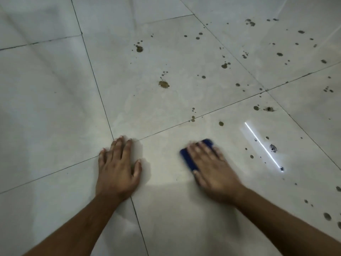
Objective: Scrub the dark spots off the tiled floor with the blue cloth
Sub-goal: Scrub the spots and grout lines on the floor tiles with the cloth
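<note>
Overhead, pale tiled floor (55, 111) carries dark spots (163, 84); left hand (118, 169) flat, blurred right hand (212, 169) seemingly pressing blue cloth (190, 159).

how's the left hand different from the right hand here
The left hand lies flat on bare tiled floor with nothing under it; the right hand presses on the blue cloth. The left hand looks sharp, the right hand is motion-blurred. The left hand's fingers spread a little; the right hand's lie closer together. Both are palm down with straight fingers.
</note>
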